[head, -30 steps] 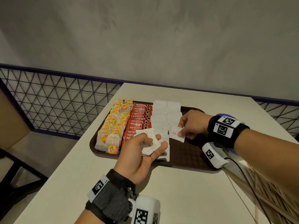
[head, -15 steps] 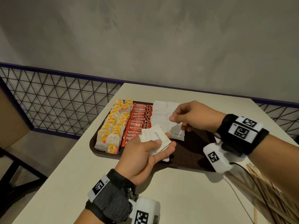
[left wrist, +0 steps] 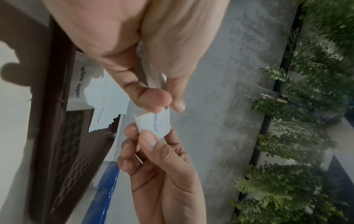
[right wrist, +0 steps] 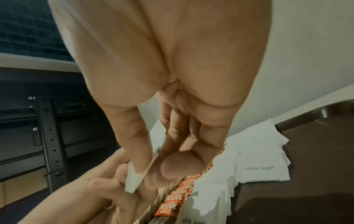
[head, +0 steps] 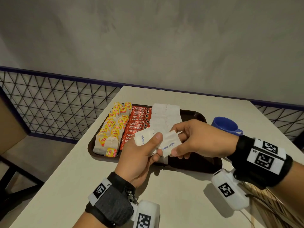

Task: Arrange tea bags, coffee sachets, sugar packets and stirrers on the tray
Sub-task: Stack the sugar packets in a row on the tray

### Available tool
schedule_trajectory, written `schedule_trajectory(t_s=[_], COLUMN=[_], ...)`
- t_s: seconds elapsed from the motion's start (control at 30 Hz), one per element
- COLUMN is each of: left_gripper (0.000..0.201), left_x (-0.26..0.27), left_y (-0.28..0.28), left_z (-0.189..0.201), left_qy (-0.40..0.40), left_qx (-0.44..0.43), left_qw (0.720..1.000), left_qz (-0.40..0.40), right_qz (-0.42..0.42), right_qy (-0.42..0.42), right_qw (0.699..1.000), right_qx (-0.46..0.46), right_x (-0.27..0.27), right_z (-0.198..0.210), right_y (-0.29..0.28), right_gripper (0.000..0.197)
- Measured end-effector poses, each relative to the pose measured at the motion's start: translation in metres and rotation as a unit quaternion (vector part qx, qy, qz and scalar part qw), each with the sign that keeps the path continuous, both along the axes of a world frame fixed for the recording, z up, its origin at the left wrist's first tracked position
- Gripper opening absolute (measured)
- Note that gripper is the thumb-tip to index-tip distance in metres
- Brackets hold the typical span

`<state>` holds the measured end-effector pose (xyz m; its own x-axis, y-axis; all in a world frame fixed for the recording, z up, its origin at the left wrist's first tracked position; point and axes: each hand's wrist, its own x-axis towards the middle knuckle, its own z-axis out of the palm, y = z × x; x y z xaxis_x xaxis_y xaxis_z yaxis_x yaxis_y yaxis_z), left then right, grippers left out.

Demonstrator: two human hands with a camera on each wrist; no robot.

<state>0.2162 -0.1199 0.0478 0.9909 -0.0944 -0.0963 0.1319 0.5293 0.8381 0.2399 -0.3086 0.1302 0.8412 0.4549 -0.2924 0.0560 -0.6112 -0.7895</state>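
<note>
A brown tray (head: pixel 197 165) holds rows of yellow-tagged tea bags (head: pixel 113 129), red coffee sachets (head: pixel 138 122) and white sugar packets (head: pixel 164 112). Above the tray's near edge my left hand (head: pixel 156 145) grips a small stack of sugar packets (head: pixel 142 137) between thumb and fingers. My right hand (head: pixel 174 140) pinches one packet (head: pixel 169 143) marked "white sugar" at the stack's right side. The left wrist view shows both hands on that packet (left wrist: pixel 155 122). Wooden stirrers (head: pixel 269 209) lie on the table at the lower right, partly hidden by my right arm.
A blue cup (head: pixel 225 125) stands on the table just right of the tray's far corner. The tray's right half is bare brown surface. A black mesh railing (head: pixel 57 104) runs past the table's left edge, with a grey wall behind.
My right hand left the packet it laid on the tray, came back to my left hand and now pinches a packet from the stack. The left hand lifted slightly.
</note>
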Motion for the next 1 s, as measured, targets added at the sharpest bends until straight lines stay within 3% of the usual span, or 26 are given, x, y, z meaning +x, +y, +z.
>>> schedule_trajectory(t_s=[0.13,0.27,0.37,0.47,0.77,1.0], left_gripper=[0.04,0.032,0.02,0.014,0.009,0.051], left_x=[0.0,-0.001,0.002,0.002,0.005,0.005], left_y=[0.0,0.0,0.003,0.003,0.004,0.003], left_z=[-0.001,0.002,0.004,0.004,0.002,0.001], left_qy=[-0.008,0.006,0.029,0.069,0.096,0.111], left_qx=[0.021,0.025,0.014,-0.015,-0.052,-0.135], left_qw=[1.0,1.0,0.999,0.997,0.994,0.985], left_qz=[-0.006,0.006,0.02,0.006,0.007,-0.003], right_qz=[-0.009,-0.022,-0.101,-0.149,-0.116,-0.124], right_qy=[-0.045,-0.091,-0.131,-0.112,-0.025,-0.075], right_qw=[0.999,0.993,0.979,0.973,0.973,0.947], right_qx=[-0.011,-0.078,-0.122,-0.136,-0.199,-0.287], right_x=[-0.001,0.014,0.04,0.061,0.087,0.087], right_z=[0.002,0.006,-0.002,-0.015,-0.042,-0.037], right_y=[0.002,-0.007,-0.02,-0.026,-0.016,-0.01], right_gripper=[0.018,0.008,0.011,0.01,0.018,0.033])
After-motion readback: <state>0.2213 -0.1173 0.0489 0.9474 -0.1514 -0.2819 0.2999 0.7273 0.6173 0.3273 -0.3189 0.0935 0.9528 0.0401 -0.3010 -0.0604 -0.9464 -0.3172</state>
